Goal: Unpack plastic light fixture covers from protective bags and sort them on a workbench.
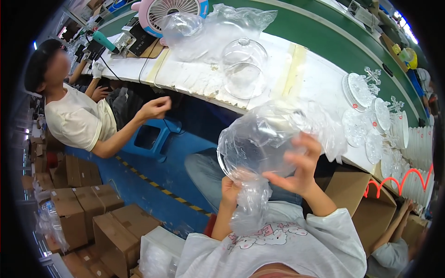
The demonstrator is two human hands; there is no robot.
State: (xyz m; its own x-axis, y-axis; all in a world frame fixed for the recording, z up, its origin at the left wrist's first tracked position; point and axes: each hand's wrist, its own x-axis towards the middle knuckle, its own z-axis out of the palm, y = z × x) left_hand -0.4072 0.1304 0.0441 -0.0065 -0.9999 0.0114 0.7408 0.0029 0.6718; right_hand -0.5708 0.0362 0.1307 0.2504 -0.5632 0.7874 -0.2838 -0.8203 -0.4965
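A clear round cover or bowl [259, 155], wrapped in a thin clear plastic bag [252, 197], is held tilted in front of my chest. My left hand [230, 189] is closed on the bag near the lower left rim, its fingertips partly behind the film. My right hand [302, 167], slightly blurred, has its fingers spread beside the right side of the bagged piece, with the thumb close to its surface. On the white table ahead lies a clear domed lid with a knob [245, 51], overlapping a clear round piece [244, 81].
Bagged clear pieces [194, 34] and a pink fan [172, 14] stand at the far left. Clear discs and stands [366, 99] crowd the table's right. Cardboard boxes [123, 236] are stacked at lower left; an open carton [345, 190] is at right. A co-worker [81, 111] sits left near a blue stool [155, 139].
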